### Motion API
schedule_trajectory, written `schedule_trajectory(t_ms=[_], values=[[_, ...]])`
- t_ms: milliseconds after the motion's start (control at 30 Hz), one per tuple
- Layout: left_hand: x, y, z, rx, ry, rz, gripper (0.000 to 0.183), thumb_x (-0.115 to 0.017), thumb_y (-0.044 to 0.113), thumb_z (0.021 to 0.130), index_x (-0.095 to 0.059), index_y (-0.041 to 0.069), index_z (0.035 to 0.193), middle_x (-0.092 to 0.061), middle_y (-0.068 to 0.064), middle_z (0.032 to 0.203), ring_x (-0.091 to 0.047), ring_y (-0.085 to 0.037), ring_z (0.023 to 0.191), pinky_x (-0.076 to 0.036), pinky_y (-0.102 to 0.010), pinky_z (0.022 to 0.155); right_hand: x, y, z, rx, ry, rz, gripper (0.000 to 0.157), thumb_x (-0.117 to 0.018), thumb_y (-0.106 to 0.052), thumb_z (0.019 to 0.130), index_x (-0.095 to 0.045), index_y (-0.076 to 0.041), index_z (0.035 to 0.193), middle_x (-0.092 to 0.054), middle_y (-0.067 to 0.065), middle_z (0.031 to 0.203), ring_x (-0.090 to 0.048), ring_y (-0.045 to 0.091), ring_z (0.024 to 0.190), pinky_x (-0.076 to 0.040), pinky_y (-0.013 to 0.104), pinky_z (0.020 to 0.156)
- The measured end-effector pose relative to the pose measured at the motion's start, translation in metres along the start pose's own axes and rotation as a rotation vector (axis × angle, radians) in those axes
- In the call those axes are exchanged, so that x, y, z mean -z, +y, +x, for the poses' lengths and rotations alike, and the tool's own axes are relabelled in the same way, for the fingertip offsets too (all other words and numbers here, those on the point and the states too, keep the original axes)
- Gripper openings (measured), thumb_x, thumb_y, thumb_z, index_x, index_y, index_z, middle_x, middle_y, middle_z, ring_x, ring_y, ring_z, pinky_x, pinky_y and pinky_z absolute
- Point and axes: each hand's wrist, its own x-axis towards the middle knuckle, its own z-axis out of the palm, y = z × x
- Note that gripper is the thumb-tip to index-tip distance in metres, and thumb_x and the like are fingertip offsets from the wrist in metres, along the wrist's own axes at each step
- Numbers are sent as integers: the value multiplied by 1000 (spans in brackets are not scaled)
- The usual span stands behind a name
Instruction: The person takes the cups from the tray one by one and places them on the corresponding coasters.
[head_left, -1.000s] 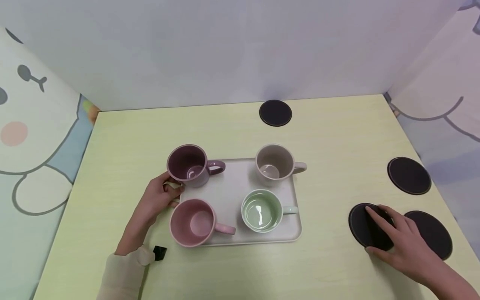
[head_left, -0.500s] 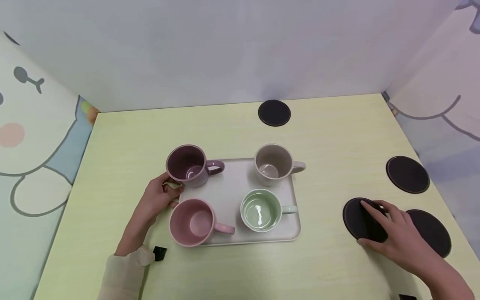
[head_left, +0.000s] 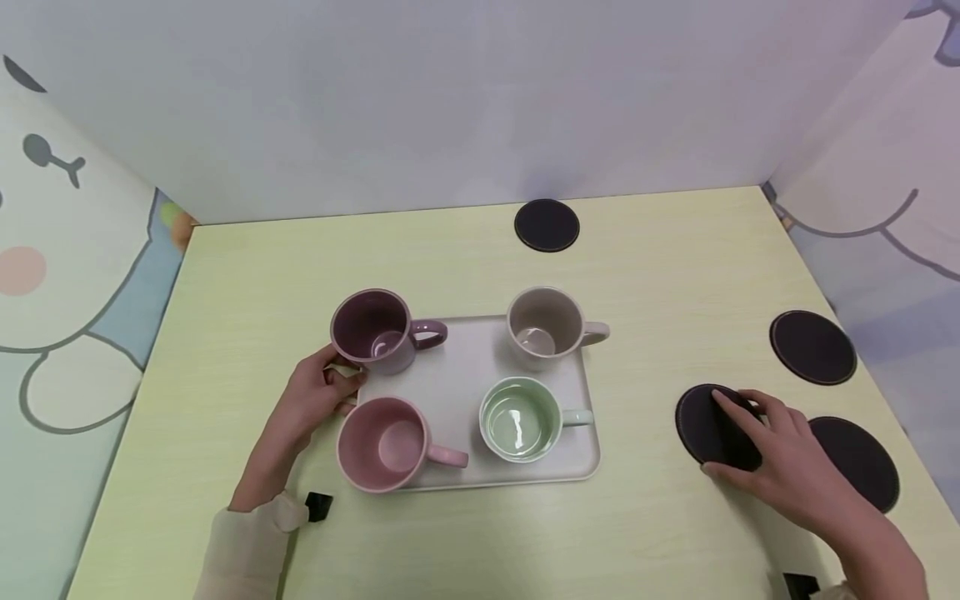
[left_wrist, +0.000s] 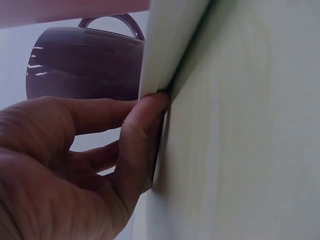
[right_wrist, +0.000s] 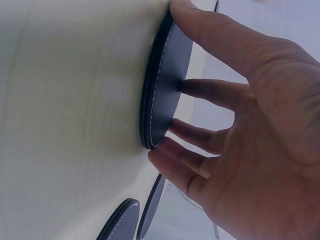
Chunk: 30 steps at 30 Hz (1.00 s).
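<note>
At the lower right of the head frame, the right hand [head_left: 783, 471] is spreading its fingers across a round, stitched black coaster [head_left: 705, 429], thumb and fingertips holding its layered rim. Left of centre, the left hand [head_left: 311, 392] is pinching the near-left edge of a smooth, matte white tray [head_left: 461, 375]. The tray is carrying four glossy mugs: plum mug [head_left: 367, 323], grey-beige mug [head_left: 546, 323], pink mug [head_left: 378, 442], mint mug [head_left: 517, 421]. Three similar discs [head_left: 813, 347] are lying on the pale, wood-grained counter [head_left: 637, 533]. Compared with a second ago, the right hand and coaster are sitting farther up and left; left hand and tray are keeping their places.
</note>
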Motion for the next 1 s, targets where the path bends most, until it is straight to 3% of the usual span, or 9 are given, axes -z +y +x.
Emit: schedule_trajectory(t_ms=[733, 1000], values=[[0, -6, -3, -7, 16, 0, 43, -65, 2, 98, -52, -6, 139, -59, -7, 79, -57, -8, 61, -57, -23, 55, 1, -8, 29, -4, -34, -19, 100, -93, -35, 76, -43, -7, 157, -37, 34, 147, -37, 59, 121, -40, 70, 85], [-2, -2, 0, -19, 12, -21, 40, -66, 3, 98, -54, -6, 135, -63, -16, 100, -56, -6, 58, -55, -21, 53, 1, -5, 40, 16, -22, -12, 100, -92, -35, 76, -42, -6, 157, -36, 38, 146, -36, 63, 121, -38, 70, 89]])
